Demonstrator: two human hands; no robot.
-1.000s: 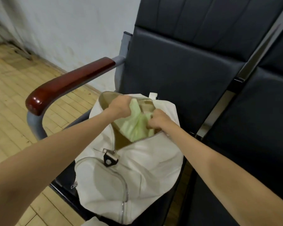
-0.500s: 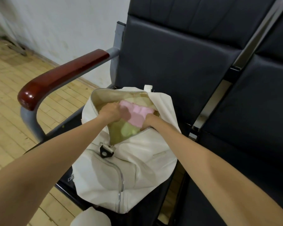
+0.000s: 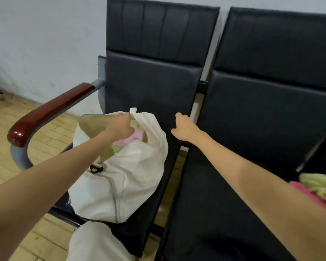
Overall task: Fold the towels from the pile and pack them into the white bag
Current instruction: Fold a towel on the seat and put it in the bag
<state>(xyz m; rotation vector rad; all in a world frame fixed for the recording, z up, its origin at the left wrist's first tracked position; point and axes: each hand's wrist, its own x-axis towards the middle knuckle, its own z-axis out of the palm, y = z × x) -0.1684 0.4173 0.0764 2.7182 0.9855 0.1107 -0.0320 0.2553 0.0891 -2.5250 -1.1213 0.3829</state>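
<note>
On the left black padded chair seat [image 3: 158, 204], next to the red-brown wooden armrest [image 3: 51, 112], sits the white canvas zip bag [image 3: 124, 178], mouth open and tipped toward the backrest. Left hand [image 3: 120, 126] is at the bag mouth, fingers curled in on the far rim or the cloth just under it; can't tell which it pinches. Folded pink towel [image 3: 137, 135] lies on top inside the bag, pale green folded towel [image 3: 111, 152] under it near the front lip. Right hand [image 3: 183, 128] is out of the bag, over the gap between the two seats, fingers loosely curled, holding nothing. Remaining loose pile of pink and yellow-green towels [image 3: 322, 187] sits at the right edge of the right black seat [image 3: 233, 185], mostly hidden by the right forearm.

Step in hand, as I read it: pink towel is stowed, right hand goes for the next one from the pile. To do it well: keep the left hand on the rim so the soft mouth doesn't collapse, press the pink towel flat before letting go, take one towel only off the top of the pile, fold it on the bare right seat to match the bag's width. Risk: the bag slumps toward the seat's front edge and the stack inside shifts.
</note>
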